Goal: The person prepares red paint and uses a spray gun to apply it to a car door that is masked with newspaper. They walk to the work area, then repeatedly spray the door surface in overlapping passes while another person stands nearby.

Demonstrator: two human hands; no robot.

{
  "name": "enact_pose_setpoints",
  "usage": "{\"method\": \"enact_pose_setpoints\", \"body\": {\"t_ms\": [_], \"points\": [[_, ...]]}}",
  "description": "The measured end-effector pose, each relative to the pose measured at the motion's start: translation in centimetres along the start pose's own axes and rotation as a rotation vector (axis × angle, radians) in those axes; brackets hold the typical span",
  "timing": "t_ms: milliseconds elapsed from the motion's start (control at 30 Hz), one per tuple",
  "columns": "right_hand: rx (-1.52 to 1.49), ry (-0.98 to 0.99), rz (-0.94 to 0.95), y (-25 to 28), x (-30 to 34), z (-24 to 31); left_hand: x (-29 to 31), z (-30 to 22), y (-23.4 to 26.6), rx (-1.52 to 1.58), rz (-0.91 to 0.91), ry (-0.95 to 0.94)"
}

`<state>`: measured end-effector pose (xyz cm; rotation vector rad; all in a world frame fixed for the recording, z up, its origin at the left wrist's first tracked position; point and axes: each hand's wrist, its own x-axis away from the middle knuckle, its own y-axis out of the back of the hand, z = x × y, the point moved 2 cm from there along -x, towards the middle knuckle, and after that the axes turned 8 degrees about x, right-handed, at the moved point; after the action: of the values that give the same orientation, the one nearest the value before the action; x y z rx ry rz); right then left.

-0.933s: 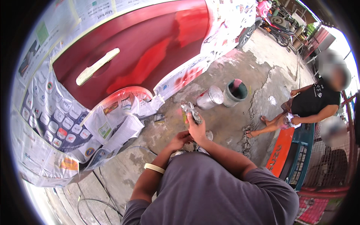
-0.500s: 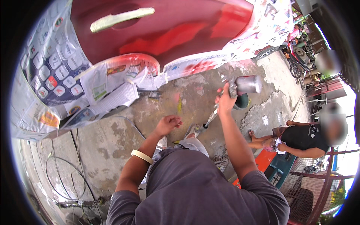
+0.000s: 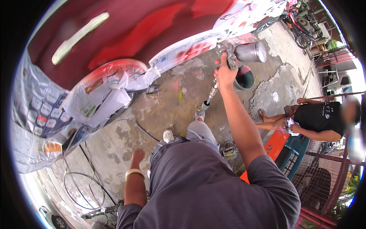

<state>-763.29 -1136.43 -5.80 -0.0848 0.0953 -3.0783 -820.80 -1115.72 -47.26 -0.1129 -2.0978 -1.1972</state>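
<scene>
In my right hand point(image 3: 227, 73) is a paint spray gun point(image 3: 225, 51) with a silver metal cup point(image 3: 250, 52) on its right side. My fingers wrap round its handle, and a hose fitting point(image 3: 212, 91) hangs below. The gun is held out ahead of me, near the papered lower edge of a car body point(image 3: 126, 34) that is dark red with brighter red patches. My left hand point(image 3: 138, 155) hangs low by my left side, above the floor, a pale band on its wrist. Its fingers are too unclear to make out, and no object shows in it.
Masking paper point(image 3: 89, 107) covers the car's lower edge and left part. A dark bucket point(image 3: 244, 79) stands beyond my right forearm. Hoses point(image 3: 82, 171) lie on the concrete at left. A person in a black top point(image 3: 316, 116) sits at right, by an orange bench point(image 3: 277, 145) and mesh fence.
My left hand has dropped back toward my left side. The spray gun, still in my right hand, is raised slightly farther forward. My view has turned, shifting the car toward the upper left.
</scene>
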Motion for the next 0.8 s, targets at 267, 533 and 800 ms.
{"method": "enact_pose_setpoints", "body": {"t_ms": [267, 533, 800], "points": [[0.052, 0.085, -0.035, 5.8, -9.2, -2.3, 5.3, -8.1, 2.5, 0.955, 0.202, 0.639], [0.004, 0.135, 0.047, 9.3, -18.2, -1.3, -15.9, -20.4, 18.6, 0.521, -0.201, 0.323], [-0.034, 0.088, 0.144, 10.9, -21.5, -1.2, -26.4, -48.0, 42.0, 0.785, -0.503, -0.213]]}}
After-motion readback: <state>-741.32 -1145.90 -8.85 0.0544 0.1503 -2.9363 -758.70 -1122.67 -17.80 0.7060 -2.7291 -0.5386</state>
